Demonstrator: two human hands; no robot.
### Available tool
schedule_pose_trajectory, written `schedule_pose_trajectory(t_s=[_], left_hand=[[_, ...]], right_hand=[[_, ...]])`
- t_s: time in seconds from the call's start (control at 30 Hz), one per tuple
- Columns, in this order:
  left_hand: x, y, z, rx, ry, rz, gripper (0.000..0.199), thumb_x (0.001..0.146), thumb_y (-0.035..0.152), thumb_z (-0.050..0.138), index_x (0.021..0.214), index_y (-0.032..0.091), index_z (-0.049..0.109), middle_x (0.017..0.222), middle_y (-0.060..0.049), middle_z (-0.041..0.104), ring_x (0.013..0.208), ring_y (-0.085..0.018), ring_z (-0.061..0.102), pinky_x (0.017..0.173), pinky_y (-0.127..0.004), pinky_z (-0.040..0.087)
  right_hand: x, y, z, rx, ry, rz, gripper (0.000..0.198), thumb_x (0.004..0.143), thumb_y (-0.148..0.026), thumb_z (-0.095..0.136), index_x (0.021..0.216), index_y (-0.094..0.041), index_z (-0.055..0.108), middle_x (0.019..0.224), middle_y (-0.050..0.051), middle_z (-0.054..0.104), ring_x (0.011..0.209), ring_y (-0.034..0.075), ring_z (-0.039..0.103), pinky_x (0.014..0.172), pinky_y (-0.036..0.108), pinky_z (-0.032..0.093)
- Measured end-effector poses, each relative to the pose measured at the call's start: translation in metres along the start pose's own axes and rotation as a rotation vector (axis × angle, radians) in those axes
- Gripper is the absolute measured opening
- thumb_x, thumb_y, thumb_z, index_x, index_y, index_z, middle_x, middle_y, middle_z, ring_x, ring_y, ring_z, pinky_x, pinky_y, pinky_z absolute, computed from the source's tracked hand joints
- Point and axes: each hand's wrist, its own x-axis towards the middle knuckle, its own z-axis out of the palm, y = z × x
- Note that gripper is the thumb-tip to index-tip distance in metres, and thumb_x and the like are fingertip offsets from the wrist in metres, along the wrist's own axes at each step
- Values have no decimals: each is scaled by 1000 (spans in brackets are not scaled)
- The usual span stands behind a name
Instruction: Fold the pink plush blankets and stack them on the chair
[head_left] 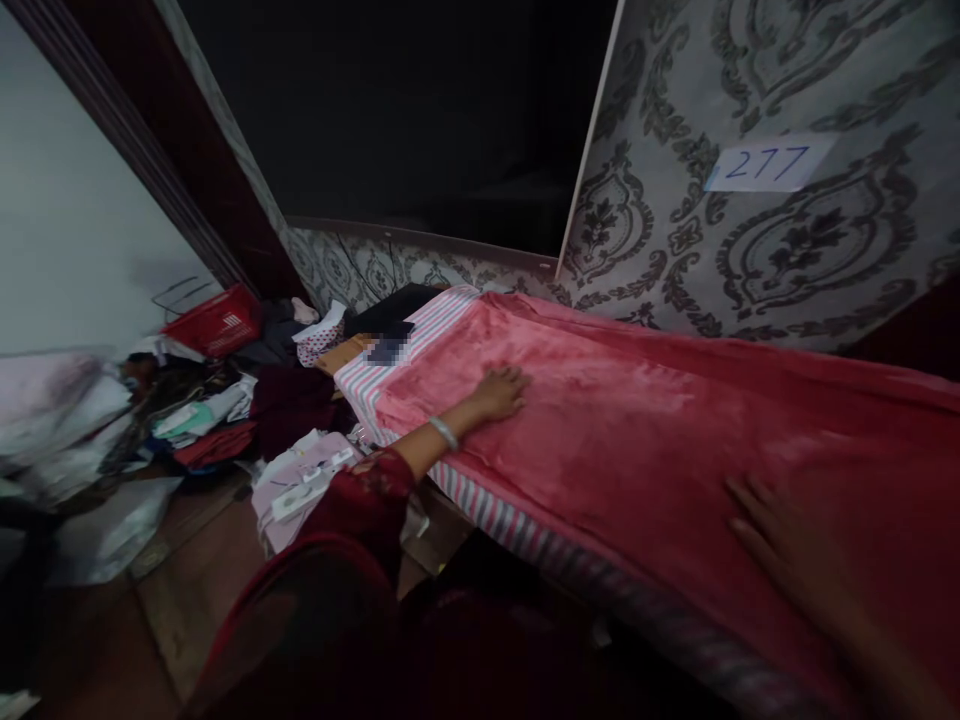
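Note:
A plush red blanket [600, 440] lies spread over a long, low surface. Beneath it shows a striped cloth [495, 510] in pink, white and grey, hanging over the near edge and the left end. My left hand [501, 393], with a silver bangle on the wrist, rests flat on the blanket near its left end, fingers stretched out. Farther right, my right hand [787, 540] lies on the blanket too, its fingers spread and somewhat blurred. Neither hand grips anything. A small dark item, partly pixelated [388, 345], sits beside the striped end.
Behind the blanket a large dark television screen [420, 120] stands against patterned wallpaper, with a paper marked 277 [772, 163] to its right. Heaped clothes [292, 400], a red basket [217, 320] and a clear plastic bag [120, 525] lie at left. A power strip [311, 490] rests on pale cloth.

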Motion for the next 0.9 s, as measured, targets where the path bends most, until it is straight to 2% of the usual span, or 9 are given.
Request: schedule_pose_trajectory(t_s=[0.1,0.17,0.23,0.33,0.4,0.5,0.6,0.73,0.9], left_hand=[[-59,-47,-4,17,4,-125,54,101,38,46,153,22,46,165,-14,39,153,-32,34,122,-56,29],[-89,-74,-6,21,63,-227,49,102,35,42,148,21,53,158,-15,48,149,-32,40,121,-55,31],[-111,-94,-6,13,138,-316,45,102,32,41,141,21,60,151,-15,54,144,-31,46,119,-54,34],[-132,-115,-6,-24,219,-407,46,99,32,43,139,20,62,149,-14,56,142,-31,47,116,-51,38],[-141,-124,-5,-65,225,-408,50,95,35,47,141,19,60,152,-14,53,144,-31,46,118,-48,38],[-153,-134,-5,-136,190,-316,61,87,39,57,143,14,58,158,-17,47,148,-32,41,121,-46,35],[-159,-140,-7,-190,188,-261,65,85,41,58,144,13,58,160,-18,44,149,-32,40,122,-45,33],[-157,-147,-11,-230,220,-280,60,86,37,51,140,14,60,154,-15,51,144,-29,46,121,-45,36],[-148,-159,-14,-214,246,-290,61,79,36,51,136,15,61,143,-13,59,134,-29,54,118,-43,40]], right_hand=[[-26,-31,-18,68,-9,63,60,99,-50,31,148,-24,52,149,12,59,138,34,55,113,58,47],[-42,-47,-30,108,-15,82,59,98,-52,34,149,-28,52,149,11,59,137,35,56,113,59,47],[-54,-55,-38,145,-5,82,60,96,-55,39,151,-34,50,149,10,59,137,38,55,112,63,46],[-65,-59,-44,174,15,59,62,94,-58,45,152,-39,48,150,10,57,136,41,55,110,64,48],[-68,-60,-45,168,38,29,65,93,-61,47,153,-35,49,150,11,58,134,41,57,108,62,49],[-67,-65,-47,129,61,-24,71,93,-66,47,152,-26,51,148,14,59,133,40,58,108,60,49],[-65,-73,-50,80,34,-56,74,91,-70,48,149,-25,53,149,14,58,134,38,57,109,58,47],[-64,-85,-54,59,-24,-36,72,91,-69,50,148,-25,54,154,14,54,139,38,52,111,59,44],[-64,-100,-60,73,-45,16,63,95,-59,51,150,-27,53,155,13,53,143,35,48,113,58,40]])
